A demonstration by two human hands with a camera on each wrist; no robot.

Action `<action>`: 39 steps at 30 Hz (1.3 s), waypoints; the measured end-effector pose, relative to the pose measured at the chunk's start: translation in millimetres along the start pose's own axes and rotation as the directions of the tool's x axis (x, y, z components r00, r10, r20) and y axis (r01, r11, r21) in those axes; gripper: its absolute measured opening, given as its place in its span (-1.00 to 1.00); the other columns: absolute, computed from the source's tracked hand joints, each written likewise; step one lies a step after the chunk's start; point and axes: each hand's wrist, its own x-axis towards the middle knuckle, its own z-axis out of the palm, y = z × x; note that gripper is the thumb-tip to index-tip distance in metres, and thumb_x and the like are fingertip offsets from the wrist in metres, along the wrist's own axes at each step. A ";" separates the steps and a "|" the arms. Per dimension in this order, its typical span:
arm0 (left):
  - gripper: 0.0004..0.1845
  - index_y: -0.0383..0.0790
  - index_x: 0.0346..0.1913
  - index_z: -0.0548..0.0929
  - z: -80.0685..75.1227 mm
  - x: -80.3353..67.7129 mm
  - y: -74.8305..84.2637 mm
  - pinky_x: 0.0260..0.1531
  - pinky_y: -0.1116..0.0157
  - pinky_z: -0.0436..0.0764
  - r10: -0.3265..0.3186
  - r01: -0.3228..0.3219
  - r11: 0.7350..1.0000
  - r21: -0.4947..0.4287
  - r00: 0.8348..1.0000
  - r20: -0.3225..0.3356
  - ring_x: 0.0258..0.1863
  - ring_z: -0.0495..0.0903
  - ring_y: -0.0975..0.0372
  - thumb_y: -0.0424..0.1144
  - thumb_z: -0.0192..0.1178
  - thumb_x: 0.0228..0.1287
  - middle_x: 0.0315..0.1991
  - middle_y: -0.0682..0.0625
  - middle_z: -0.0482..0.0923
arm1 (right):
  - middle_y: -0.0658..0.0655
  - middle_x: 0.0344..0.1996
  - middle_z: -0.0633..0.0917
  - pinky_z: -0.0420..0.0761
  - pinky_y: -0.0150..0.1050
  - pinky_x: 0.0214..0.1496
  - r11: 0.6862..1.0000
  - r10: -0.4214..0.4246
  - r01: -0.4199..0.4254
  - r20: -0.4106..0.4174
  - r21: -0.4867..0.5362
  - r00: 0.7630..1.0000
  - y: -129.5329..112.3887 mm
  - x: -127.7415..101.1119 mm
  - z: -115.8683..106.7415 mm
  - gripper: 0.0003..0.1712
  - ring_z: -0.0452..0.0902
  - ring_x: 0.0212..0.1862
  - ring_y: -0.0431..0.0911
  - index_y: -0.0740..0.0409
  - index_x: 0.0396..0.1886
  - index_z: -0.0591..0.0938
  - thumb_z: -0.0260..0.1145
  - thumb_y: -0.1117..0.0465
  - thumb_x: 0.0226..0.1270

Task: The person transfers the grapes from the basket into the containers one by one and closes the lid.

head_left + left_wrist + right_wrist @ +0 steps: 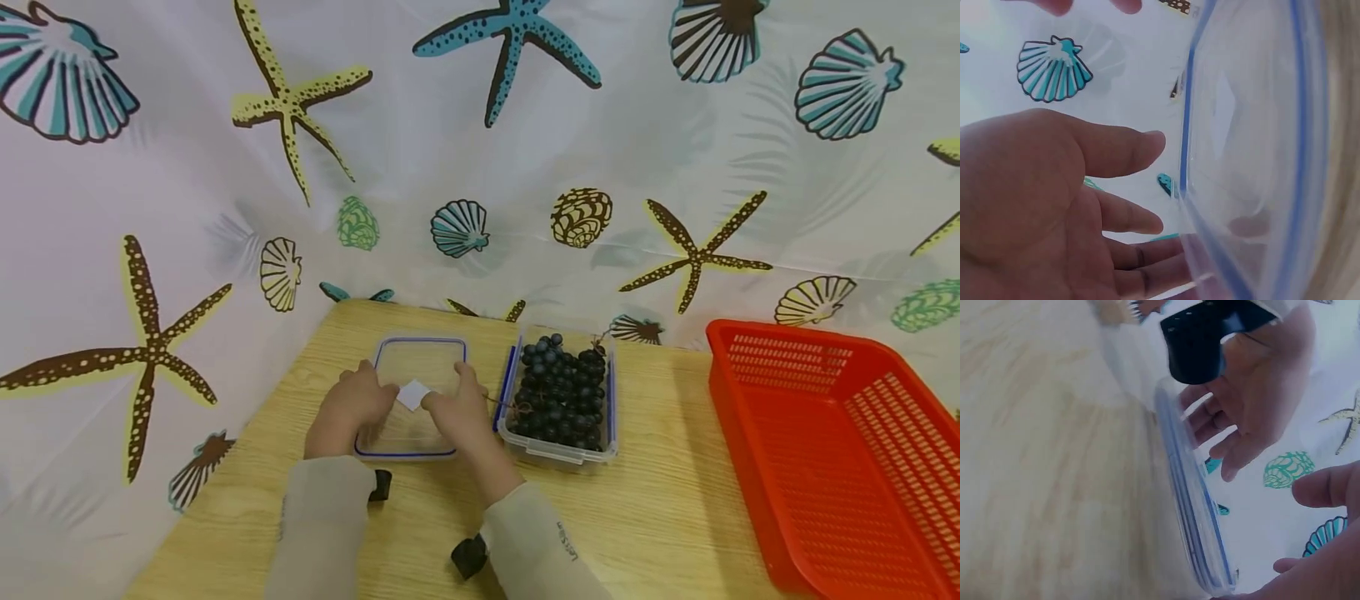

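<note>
Both hands held a clear lid point(411, 392) with a blue seal, lying on the worktop point(660, 517) just left of a box point(558, 454) of dark grapes point(562, 392). The left hand point(352, 404) took its left edge and the right hand point(457, 412) its right edge; each grip looked loose, fingers only lightly curled at the rim, a white label between them. A red basket point(825, 433) stood well apart to the right. Judging from this, the slick lid could slip from so light a hold, or its edge could knock the box and spill fruit.
</note>
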 end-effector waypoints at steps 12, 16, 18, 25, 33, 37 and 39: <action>-0.13 -0.63 0.52 -0.20 -8.1 -4.6 8.2 0.28 -0.24 0.28 -0.011 -0.029 0.972 -0.233 0.985 -0.171 0.35 0.21 -0.40 -0.01 -0.10 0.57 0.39 -0.64 0.11 | 0.20 0.39 0.29 0.42 0.03 0.08 0.953 -0.295 0.302 -0.164 0.016 0.941 -17.3 -5.8 -15.1 -0.15 0.33 0.31 0.15 0.08 0.58 0.24 0.12 0.36 0.24; -0.12 -0.56 0.55 -0.20 -5.5 -4.1 14.3 0.26 -0.19 0.35 0.009 -0.112 0.878 -0.466 0.976 -0.218 0.33 0.32 -0.32 0.07 -0.12 0.60 0.36 -0.58 0.22 | 0.21 0.41 0.28 0.37 0.04 0.15 0.912 -0.395 0.406 -0.159 0.048 0.905 -19.9 -5.9 -28.4 -0.13 0.25 0.41 0.11 0.08 0.61 0.19 0.07 0.35 0.24; -0.10 -0.48 0.57 -0.21 -1.9 -3.4 16.4 0.27 -0.14 0.37 0.019 -0.144 0.774 -0.617 0.979 -0.205 0.36 0.30 -0.29 0.17 -0.17 0.60 0.40 -0.53 0.17 | 0.18 0.41 0.28 0.36 0.03 0.14 0.896 -0.428 0.440 -0.157 0.055 0.890 -20.3 -6.5 -34.1 -0.14 0.20 0.45 0.06 0.03 0.62 0.18 0.05 0.33 0.27; 0.02 -0.36 0.56 -0.06 14.3 3.8 24.5 0.30 -0.02 0.38 -0.035 -0.142 0.228 -0.963 0.987 -0.154 0.38 0.32 -0.21 0.46 -0.51 0.39 0.38 -0.44 0.19 | 0.13 0.25 0.36 0.38 -0.01 0.08 0.774 -0.631 0.633 -0.117 -0.025 0.767 -19.9 -7.5 -46.7 -0.40 0.37 0.20 -0.01 0.00 0.54 0.36 -0.04 0.19 0.54; 0.20 -0.11 0.64 -0.24 56.2 17.6 40.5 0.47 0.09 0.07 0.187 -0.003 -0.515 -0.857 0.975 -0.116 0.57 -0.05 -0.03 0.65 -0.45 0.12 0.60 -0.26 -0.12 | 0.21 0.18 0.59 -0.33 0.24 0.49 0.503 -0.858 0.804 -0.077 -0.316 0.507 -32.7 -7.1 -61.9 -0.02 0.02 0.56 0.02 0.18 0.54 0.30 -0.50 -0.42 0.54; 0.22 -0.08 0.64 -0.10 71.9 19.8 43.1 0.46 0.10 0.09 0.299 0.081 -0.656 -0.751 0.941 -0.160 0.55 0.03 -0.02 0.69 -0.37 0.06 0.58 -0.24 -0.02 | 0.19 -0.01 0.64 -0.32 0.22 0.50 0.445 -0.893 0.833 -0.086 -0.330 0.443 -40.5 -8.3 -68.6 0.03 0.24 0.45 0.03 0.22 0.51 0.31 -0.49 -0.46 0.51; 0.26 -0.12 0.63 -0.06 73.7 19.2 41.8 0.46 0.11 0.09 0.332 0.096 -0.684 -0.723 0.924 -0.191 0.55 0.03 -0.02 0.71 -0.35 0.02 0.58 -0.24 -0.03 | 0.18 -0.13 0.64 -0.32 0.19 0.51 0.433 -0.900 0.844 -0.103 -0.318 0.423 -41.8 -6.4 -73.1 0.02 0.40 0.28 0.04 0.24 0.47 0.35 -0.47 -0.45 0.51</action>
